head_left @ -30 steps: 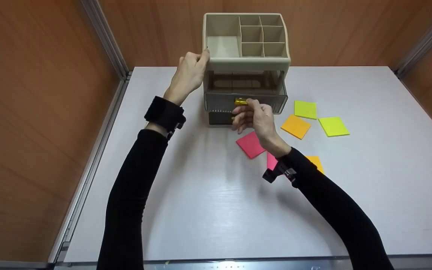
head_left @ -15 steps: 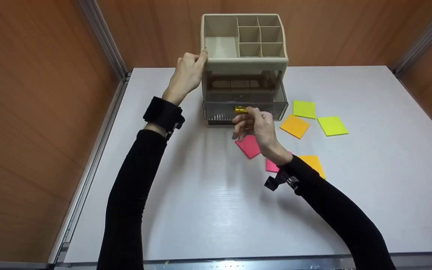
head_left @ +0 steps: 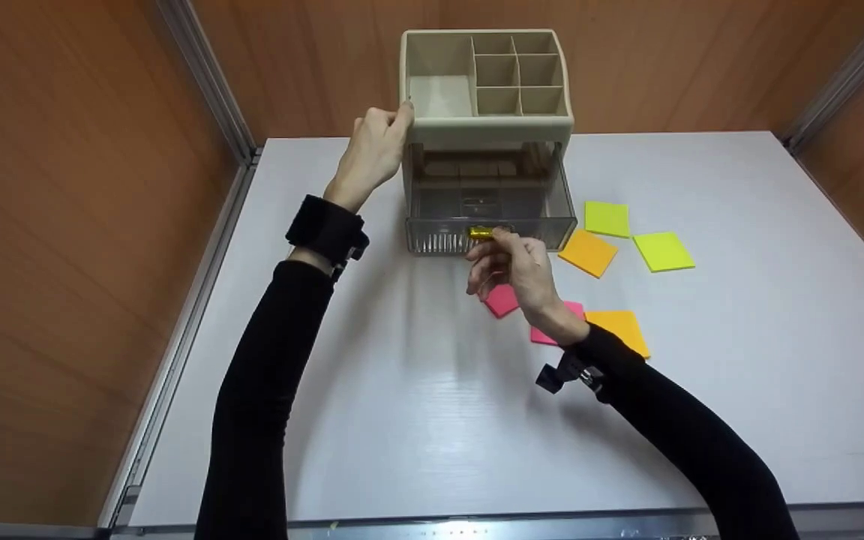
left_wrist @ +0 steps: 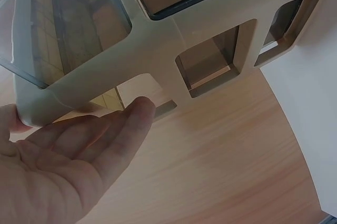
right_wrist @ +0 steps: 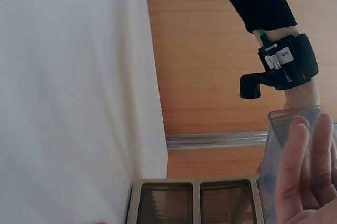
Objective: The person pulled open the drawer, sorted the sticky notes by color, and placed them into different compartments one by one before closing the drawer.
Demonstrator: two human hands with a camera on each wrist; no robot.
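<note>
A beige desk organiser (head_left: 488,124) with open top compartments stands at the back of the white table (head_left: 432,420). Its clear upper drawer (head_left: 488,214) is pulled far out toward me. My right hand (head_left: 513,259) pinches the drawer's gold handle (head_left: 481,232) between thumb and finger; in the right wrist view its fingers (right_wrist: 310,176) lie against the clear drawer wall (right_wrist: 274,161). My left hand (head_left: 376,150) holds the organiser's top left corner; in the left wrist view its fingers (left_wrist: 105,134) rest flat against the beige frame (left_wrist: 174,50).
Sticky note pads lie right of the organiser: two lime green (head_left: 607,218) (head_left: 663,251), two orange (head_left: 588,253) (head_left: 621,330), two pink (head_left: 502,300) (head_left: 552,330) partly under my right forearm. Wooden walls and metal rails (head_left: 203,82) enclose the table.
My right hand has drawn the upper drawer steadily outward toward me. The left hand has stayed on the organiser's corner.
</note>
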